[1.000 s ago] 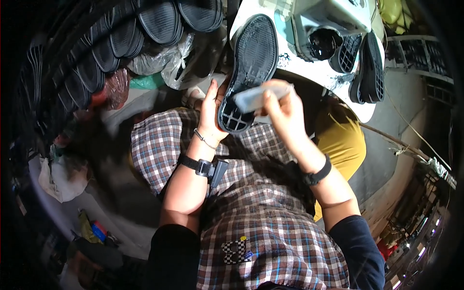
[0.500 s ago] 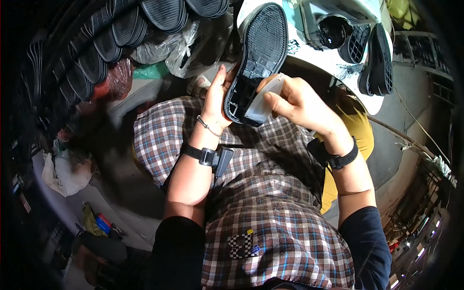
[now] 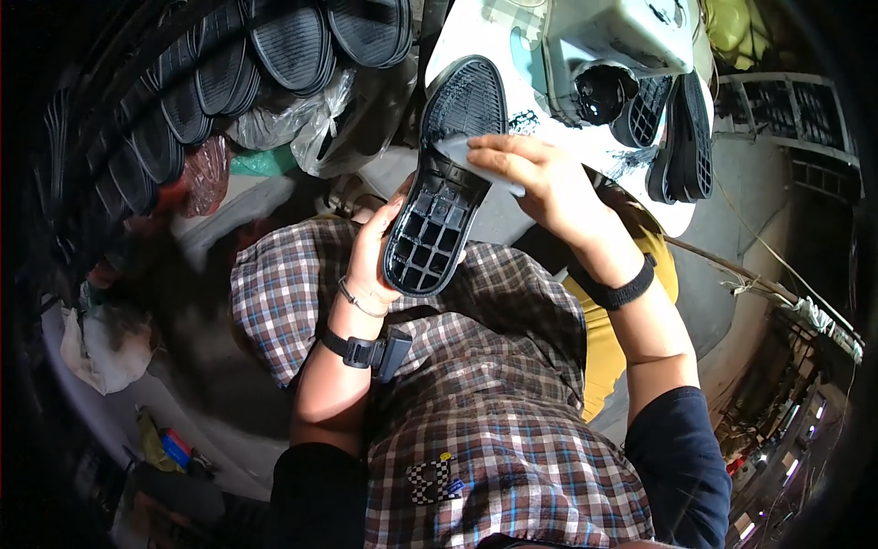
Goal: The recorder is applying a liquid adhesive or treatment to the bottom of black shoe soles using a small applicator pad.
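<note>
My left hand (image 3: 369,261) grips a black shoe sole (image 3: 430,215) along its near left edge, above my plaid-covered lap. The sole's gridded heel faces me and its ridged forefoot points away. Pinched in my right hand (image 3: 549,178) is a thin, pale, flat scraper (image 3: 455,148). It lies against the sole where the ridged forefoot meets the middle part. Dark, shiny patches show in the middle part and heel cells. Fingers of my left hand under the sole are mostly hidden.
Beyond my right hand, a white surface (image 3: 549,137) bears a round container of glossy black stuff (image 3: 602,96), a whitish box (image 3: 640,32) and several upright soles (image 3: 690,137). Stacked soles (image 3: 293,50) line the far left, above clear plastic bags (image 3: 320,137). A yellow thing (image 3: 608,339) stands beside my lap.
The sole has come nearer and a little left in my left hand. The scraper and my right hand have gone from the heel end toward the forefoot, baring the heel grid.
</note>
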The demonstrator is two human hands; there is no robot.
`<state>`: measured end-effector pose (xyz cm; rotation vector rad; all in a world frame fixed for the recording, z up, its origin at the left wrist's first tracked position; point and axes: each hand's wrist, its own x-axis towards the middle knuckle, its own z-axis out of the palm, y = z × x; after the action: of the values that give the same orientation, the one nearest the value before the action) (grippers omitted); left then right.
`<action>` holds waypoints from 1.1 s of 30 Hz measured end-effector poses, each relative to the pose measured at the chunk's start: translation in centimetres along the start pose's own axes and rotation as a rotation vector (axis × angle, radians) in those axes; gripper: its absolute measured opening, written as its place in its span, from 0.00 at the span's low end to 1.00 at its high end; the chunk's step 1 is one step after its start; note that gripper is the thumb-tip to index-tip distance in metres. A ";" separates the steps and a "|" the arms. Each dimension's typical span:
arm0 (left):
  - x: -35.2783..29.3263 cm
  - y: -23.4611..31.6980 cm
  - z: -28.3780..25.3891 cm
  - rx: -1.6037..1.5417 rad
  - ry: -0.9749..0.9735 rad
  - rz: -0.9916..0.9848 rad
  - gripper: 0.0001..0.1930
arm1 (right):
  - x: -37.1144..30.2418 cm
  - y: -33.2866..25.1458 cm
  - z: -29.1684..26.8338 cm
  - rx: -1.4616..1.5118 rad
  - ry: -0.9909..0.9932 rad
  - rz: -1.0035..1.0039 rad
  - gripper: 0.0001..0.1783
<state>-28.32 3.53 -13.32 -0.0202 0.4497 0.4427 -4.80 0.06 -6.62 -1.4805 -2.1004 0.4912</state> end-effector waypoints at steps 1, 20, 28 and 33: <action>0.0 0.0 0.0 -0.005 -0.006 -0.010 0.23 | 0.4 0.8 0.1 -0.010 0.002 0.012 0.27; 0.9 -0.6 0.7 -0.036 -0.012 0.001 0.26 | 2.8 4.0 -0.9 -0.357 0.126 0.111 0.26; 1.3 -0.8 -0.2 -0.130 0.017 -0.078 0.25 | 2.9 4.3 -0.7 -0.390 0.116 0.101 0.24; 1.4 -0.8 -0.5 -0.106 0.051 -0.144 0.27 | 2.5 2.6 -0.1 -0.388 0.053 0.001 0.23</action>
<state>-27.05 3.33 -14.40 -0.1652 0.4712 0.3243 -3.43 3.28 -7.51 -1.6801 -2.2403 0.0406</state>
